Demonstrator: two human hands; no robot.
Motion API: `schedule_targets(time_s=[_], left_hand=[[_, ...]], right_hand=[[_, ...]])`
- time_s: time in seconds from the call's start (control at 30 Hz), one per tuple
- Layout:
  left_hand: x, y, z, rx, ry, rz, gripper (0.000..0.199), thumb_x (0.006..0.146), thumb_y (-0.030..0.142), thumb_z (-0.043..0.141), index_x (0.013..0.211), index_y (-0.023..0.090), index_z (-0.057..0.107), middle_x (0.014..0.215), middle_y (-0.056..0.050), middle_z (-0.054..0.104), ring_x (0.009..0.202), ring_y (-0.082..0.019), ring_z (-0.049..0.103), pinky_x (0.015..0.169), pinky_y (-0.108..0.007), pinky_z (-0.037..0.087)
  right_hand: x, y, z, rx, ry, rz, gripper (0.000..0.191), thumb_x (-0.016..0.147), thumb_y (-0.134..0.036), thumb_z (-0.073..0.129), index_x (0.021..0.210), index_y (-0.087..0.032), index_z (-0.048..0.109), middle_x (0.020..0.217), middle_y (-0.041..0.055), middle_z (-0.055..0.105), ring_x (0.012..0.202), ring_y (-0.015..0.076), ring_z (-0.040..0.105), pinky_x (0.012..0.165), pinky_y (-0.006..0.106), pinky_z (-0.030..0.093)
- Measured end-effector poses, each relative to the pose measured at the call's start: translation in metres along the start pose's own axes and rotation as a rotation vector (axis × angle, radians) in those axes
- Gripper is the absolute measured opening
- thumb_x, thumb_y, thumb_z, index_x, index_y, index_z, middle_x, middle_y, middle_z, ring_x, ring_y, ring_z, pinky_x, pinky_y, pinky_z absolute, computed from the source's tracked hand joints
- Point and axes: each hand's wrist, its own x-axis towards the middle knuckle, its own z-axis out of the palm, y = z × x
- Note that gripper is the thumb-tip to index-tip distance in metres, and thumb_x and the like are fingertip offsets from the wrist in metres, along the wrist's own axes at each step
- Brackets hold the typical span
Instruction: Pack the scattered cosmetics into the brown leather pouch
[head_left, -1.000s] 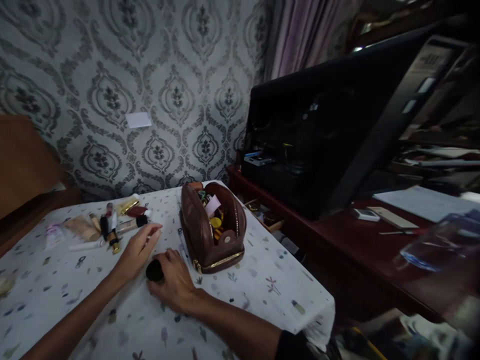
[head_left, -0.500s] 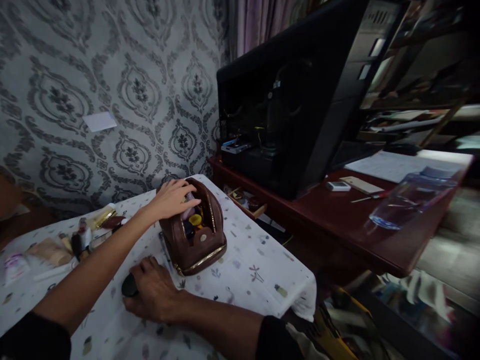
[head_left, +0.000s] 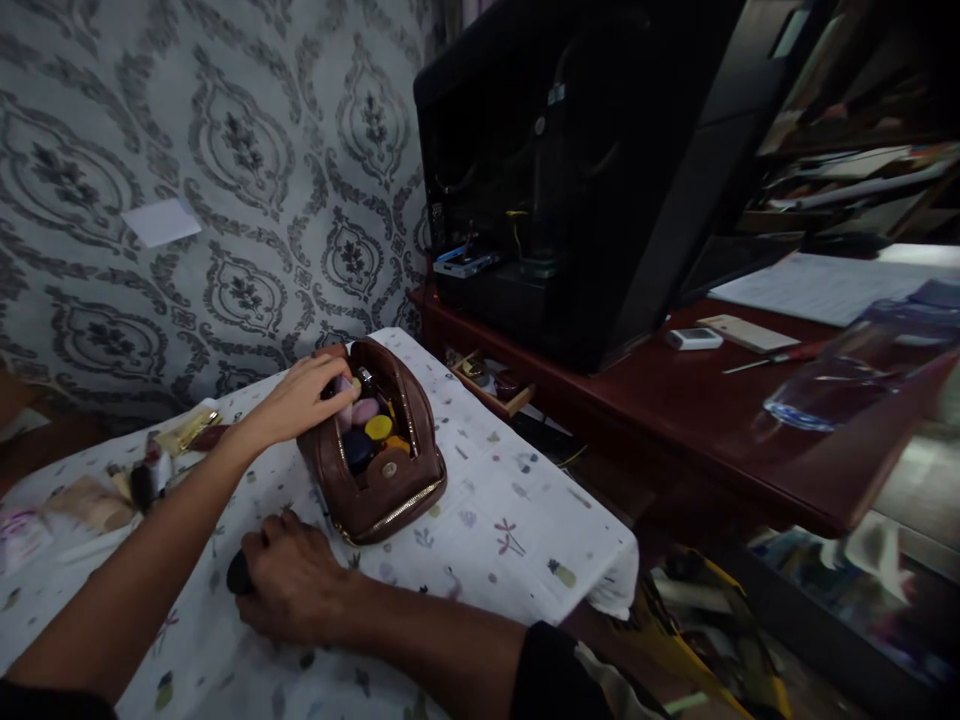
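An unzipped brown cosmetic bag stands on the cloth-covered table. My left hand reaches to its far left rim, fingers closed around a pale lilac item whose kind I cannot make out. Inside the bag lie a yellow round piece, a dark blue round piece and a pinkish piece. My right hand rests on the cloth in front of the bag, curled around a small dark round object.
Makeup items, among them a beige tube and a gold-coloured pack, lie on the patterned cloth at left. A dark red desk at right carries a black computer case and a clear bottle. Below it a small drawer stands open.
My left hand has drawn back a little to the left, its spread fingers now closed on the lilac item. More of the bag's inside shows. My right hand keeps the dark object; the view has shifted.
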Motion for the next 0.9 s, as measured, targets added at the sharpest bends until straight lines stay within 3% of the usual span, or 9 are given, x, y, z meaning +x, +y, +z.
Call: schedule_targets(time_s=[0.3, 0.53, 0.7, 0.9], left_hand=[[-0.01, -0.003, 0.0, -0.075, 0.059, -0.011, 0.037, 0.097, 0.053, 0.038, 0.088, 0.021, 0.055, 0.096, -0.006, 0.064, 0.095, -0.024, 0.058, 0.089, -0.037, 0.043], [-0.014, -0.015, 0.008, -0.054, 0.083, 0.061, 0.041, 0.1, 0.051, 0.035, 0.086, 0.021, 0.057, 0.113, -0.009, 0.066, 0.108, -0.025, 0.059, 0.099, -0.04, 0.042], [-0.016, -0.022, 0.013, -0.059, 0.105, 0.053, 0.038, 0.1, 0.05, 0.036, 0.093, 0.021, 0.06, 0.124, -0.01, 0.065, 0.116, -0.027, 0.057, 0.103, -0.043, 0.039], [-0.02, -0.025, 0.011, -0.078, 0.096, 0.051, 0.039, 0.099, 0.05, 0.035, 0.094, 0.021, 0.06, 0.131, -0.009, 0.062, 0.121, -0.026, 0.054, 0.107, -0.044, 0.036]], right_hand=[[0.001, -0.001, -0.02, 0.072, 0.03, -0.031, 0.044, 0.087, -0.044, 0.06, 0.115, -0.01, 0.06, 0.115, 0.0152, 0.062, 0.112, 0.031, 0.057, 0.088, 0.041, 0.056], [-0.005, -0.007, -0.059, -0.027, 0.035, -0.259, 0.038, 0.091, -0.04, 0.059, 0.116, -0.012, 0.059, 0.109, 0.012, 0.063, 0.104, 0.0274, 0.059, 0.081, 0.035, 0.056], [-0.007, -0.003, -0.078, -0.163, 0.063, -0.236, 0.034, 0.093, -0.035, 0.06, 0.115, -0.009, 0.058, 0.11, 0.0134, 0.063, 0.102, 0.0272, 0.058, 0.081, 0.036, 0.055], [-0.009, -0.006, -0.08, -0.228, 0.091, -0.216, 0.032, 0.093, -0.034, 0.06, 0.112, -0.008, 0.059, 0.11, 0.0145, 0.063, 0.101, 0.0284, 0.058, 0.076, 0.037, 0.055]])
